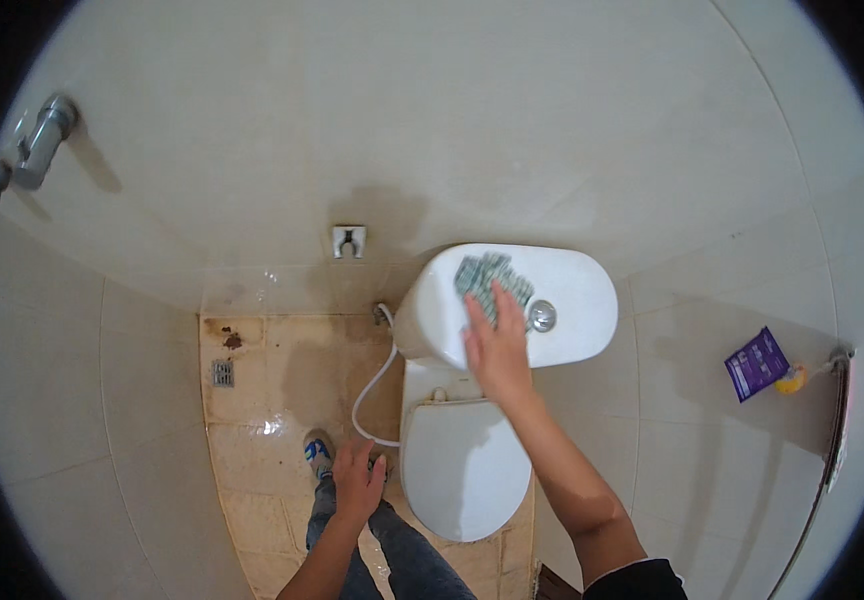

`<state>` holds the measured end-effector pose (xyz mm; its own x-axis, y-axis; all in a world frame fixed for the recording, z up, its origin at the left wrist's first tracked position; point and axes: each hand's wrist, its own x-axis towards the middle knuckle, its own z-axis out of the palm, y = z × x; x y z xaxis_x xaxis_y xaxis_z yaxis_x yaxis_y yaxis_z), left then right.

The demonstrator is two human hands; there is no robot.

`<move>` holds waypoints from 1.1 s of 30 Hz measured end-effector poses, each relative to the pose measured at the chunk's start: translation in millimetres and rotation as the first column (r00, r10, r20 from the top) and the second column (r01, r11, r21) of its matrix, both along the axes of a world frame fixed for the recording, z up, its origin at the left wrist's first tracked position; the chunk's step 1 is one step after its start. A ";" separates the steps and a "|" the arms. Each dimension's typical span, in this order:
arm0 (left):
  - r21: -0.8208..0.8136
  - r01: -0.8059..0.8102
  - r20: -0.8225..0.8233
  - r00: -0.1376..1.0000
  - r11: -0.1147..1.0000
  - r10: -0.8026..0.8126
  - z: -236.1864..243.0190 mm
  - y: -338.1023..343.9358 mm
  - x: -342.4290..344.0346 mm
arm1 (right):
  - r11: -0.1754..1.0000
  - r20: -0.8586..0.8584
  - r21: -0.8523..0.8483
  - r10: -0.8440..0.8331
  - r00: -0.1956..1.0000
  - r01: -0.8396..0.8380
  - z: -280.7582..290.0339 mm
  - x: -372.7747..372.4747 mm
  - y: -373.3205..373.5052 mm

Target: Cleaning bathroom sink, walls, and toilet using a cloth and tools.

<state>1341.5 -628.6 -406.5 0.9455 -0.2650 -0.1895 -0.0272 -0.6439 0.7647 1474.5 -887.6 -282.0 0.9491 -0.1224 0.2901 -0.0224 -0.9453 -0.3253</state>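
My right hand (495,345) reaches onto the white toilet cistern (580,290), its fingertips resting spread on a crumpled green-and-white checked cloth (487,275). Just right of the cloth is the round chrome flush button (542,316). Below the cistern, the closed toilet lid (464,475) is partly hidden by my right forearm. My left hand (360,476) hangs empty beside the toilet, over my legs, its fingers apart and slightly curled.
A white hose (364,400) curves beside the toilet. A floor drain (223,373) sits on the tiles at left. Chrome wall fittings (47,140) are at upper left, a small white wall fixture (349,241) in the middle, and a purple packet (755,362) on the right.
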 end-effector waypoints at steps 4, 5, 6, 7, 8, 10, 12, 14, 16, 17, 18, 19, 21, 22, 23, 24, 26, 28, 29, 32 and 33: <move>0.115 -0.020 -0.214 0.976 0.993 0.045 -42.7 62.0 -43.0 | 0.999 0.092 -0.025 -0.025 0.995 0.028 -16.1 48.9 14.5; 0.238 0.036 -0.321 0.946 0.971 0.044 -54.3 75.8 -55.9 | 0.999 0.096 -0.035 0.009 0.995 -0.006 -15.5 58.4 17.9; 0.348 0.108 -0.425 0.903 0.931 0.054 -65.6 90.0 -68.7 | 0.978 0.023 -0.133 0.166 0.986 -0.161 -13.5 65.0 24.0; 0.339 0.103 -0.438 0.897 0.935 0.060 -76.7 103.0 -81.0 | 0.935 -0.147 -0.162 0.293 0.945 -0.316 -8.7 73.2 29.8; 0.397 0.178 -0.539 0.839 0.901 0.072 -87.6 113.0 -92.9 | 0.896 -0.230 -0.232 0.328 0.916 -0.379 -3.7 80.9 36.5; 0.423 0.255 -0.646 0.757 0.870 0.093 -105.2 126.1 -115.4 | 0.811 -0.406 -0.285 0.382 0.830 -0.512 4.5 100.7 52.4; 0.384 0.286 -0.737 0.668 0.878 0.105 -115.6 135.1 -131.3 | 0.703 -0.721 -0.539 -0.100 0.686 -0.464 3.1 128.0 67.2; 0.355 0.235 -0.752 0.647 0.905 0.127 -121.2 136.7 -139.9 | 0.658 -0.768 -0.587 -0.269 0.581 -0.472 -20.5 148.1 84.4; 0.327 0.187 -0.764 0.629 0.926 0.142 -123.0 135.9 -141.5 | 0.576 -0.738 -0.671 -0.456 0.498 -0.467 -62.0 150.4 99.0; 0.330 0.164 -0.758 0.632 0.930 0.158 -123.4 134.8 -141.0 | 0.527 -0.731 -0.680 -0.431 0.528 -0.511 -86.3 144.6 104.6; 0.341 0.132 -0.733 0.657 0.931 0.175 -122.5 134.3 -139.7 | 0.506 -0.760 -0.649 -0.394 0.517 -0.568 -109.6 138.1 108.0; 0.330 0.139 -0.757 0.629 0.934 0.174 -121.5 133.9 -139.6 | 0.470 -0.728 -0.685 -0.405 0.553 -0.557 -130.6 131.1 108.5; 0.357 0.099 -0.713 0.671 0.929 0.202 -120.9 134.1 -138.4 | 0.550 -0.966 -0.225 -0.237 0.108 -0.804 -165.3 128.5 107.4; 0.348 0.098 -0.720 0.664 0.932 0.199 -121.2 134.4 -138.8 | 0.555 -0.966 -0.250 -0.193 0.169 -0.793 -178.2 130.3 105.3; 0.338 0.069 -0.703 0.682 0.939 0.203 -121.6 134.9 -140.0 | 0.557 -0.873 -0.477 -0.387 0.296 -0.680 -187.8 136.7 102.6; 0.336 0.049 -0.692 0.690 0.941 0.211 -122.4 136.1 -141.2 | 0.485 -0.708 -0.704 -0.544 0.450 -0.519 -195.1 144.8 99.9; 0.341 0.041 -0.686 0.693 0.939 0.219 -124.4 137.1 -144.3 | 0.473 -0.643 -0.759 -0.649 0.407 -0.447 -206.0 164.4 94.3; 0.353 0.038 -0.693 0.682 0.935 0.234 -126.7 138.5 -147.4 | 0.425 -0.553 -0.829 -0.722 0.417 -0.363 -218.5 178.3 89.0; 0.345 0.022 -0.676 0.699 0.938 0.233 -127.9 139.5 -148.3 | 0.496 -0.622 -0.781 -0.673 0.400 -0.380 -227.1 181.0 86.3; 0.327 -0.003 -0.664 0.710 0.945 0.233 -129.9 143.2 -150.3 | 0.636 -0.789 -0.615 -0.507 0.347 -0.467 -263.4 175.7 80.5; 0.318 -0.013 -0.658 0.717 0.948 0.230 -130.3 144.3 -150.5 | 0.677 -0.850 -0.526 -0.406 0.335 -0.515 -277.6 168.2 79.8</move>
